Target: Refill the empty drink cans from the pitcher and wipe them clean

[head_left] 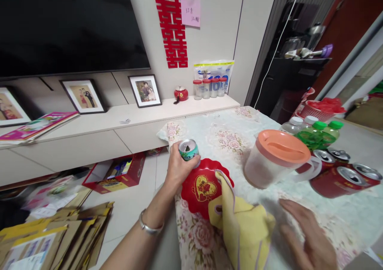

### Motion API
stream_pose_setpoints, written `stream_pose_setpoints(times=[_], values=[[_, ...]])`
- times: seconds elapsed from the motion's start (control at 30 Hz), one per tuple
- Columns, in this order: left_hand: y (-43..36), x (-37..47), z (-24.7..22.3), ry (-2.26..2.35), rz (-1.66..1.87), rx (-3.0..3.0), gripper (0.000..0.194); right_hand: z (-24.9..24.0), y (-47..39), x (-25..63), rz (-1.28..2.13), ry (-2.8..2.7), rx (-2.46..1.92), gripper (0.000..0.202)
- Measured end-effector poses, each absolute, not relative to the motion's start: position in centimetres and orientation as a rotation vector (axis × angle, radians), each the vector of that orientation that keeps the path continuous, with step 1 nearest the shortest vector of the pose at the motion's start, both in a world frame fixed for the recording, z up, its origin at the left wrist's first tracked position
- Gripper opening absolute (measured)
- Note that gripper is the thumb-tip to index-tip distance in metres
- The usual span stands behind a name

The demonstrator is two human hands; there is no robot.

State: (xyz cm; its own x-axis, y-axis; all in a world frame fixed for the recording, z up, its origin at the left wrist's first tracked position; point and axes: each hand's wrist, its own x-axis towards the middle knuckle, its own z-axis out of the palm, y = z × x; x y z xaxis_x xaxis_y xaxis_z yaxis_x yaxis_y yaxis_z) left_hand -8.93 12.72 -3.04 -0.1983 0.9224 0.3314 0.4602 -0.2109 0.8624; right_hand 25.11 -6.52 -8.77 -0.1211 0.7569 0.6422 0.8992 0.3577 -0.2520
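My left hand [178, 167] is wrapped round a small teal and silver can [189, 152] with an opened top, at the table's left edge. Just below it lies a red scalloped plate [194, 198] with a gold heart design. A yellow cloth [245, 226] with a pale purple edge is draped over the plate's right side and the tablecloth. To the right of the cloth, my right hand [308, 236] hovers near the tablecloth, slightly blurred, its fingers apart and nothing in them.
A pitcher with an orange lid [277, 158] stands right of the plate. Beyond it are several red cans [342, 180] and several bottles with green or white caps [320, 132]. A low cabinet [113, 122] runs along the wall. Flattened cardboard [68, 234] lies on the floor at left.
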Motion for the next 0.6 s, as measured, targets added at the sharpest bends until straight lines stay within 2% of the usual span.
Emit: stream_pose_setpoints(times=[0.07,0.1,0.23,0.37,0.47,0.6], values=[[10.7,-7.7,-3.2,1.605,1.321,1.596,0.059,-7.6,-6.2,20.7,-0.152,-2.077,-1.312,0.061],[9.9,-7.2,-3.4,1.61,1.292,1.561,0.061,-7.2,-6.0,18.8,-0.121,-2.094,-1.264,0.064],[7.8,-5.7,-4.4,1.672,1.184,1.376,0.063,-6.5,-5.8,14.8,0.124,-2.177,-1.134,0.055],[7.0,-5.0,-5.3,1.615,1.177,1.318,0.078,-6.0,-6.7,14.0,0.501,-2.247,-1.067,0.034],[6.8,-4.6,-6.3,1.561,1.21,1.357,0.08,-4.7,-7.3,14.3,0.556,-2.227,-1.083,0.023],[6.7,-4.0,-8.0,1.567,1.252,1.425,0.076,-2.8,-7.5,18.2,0.518,-2.046,-1.163,0.022]])
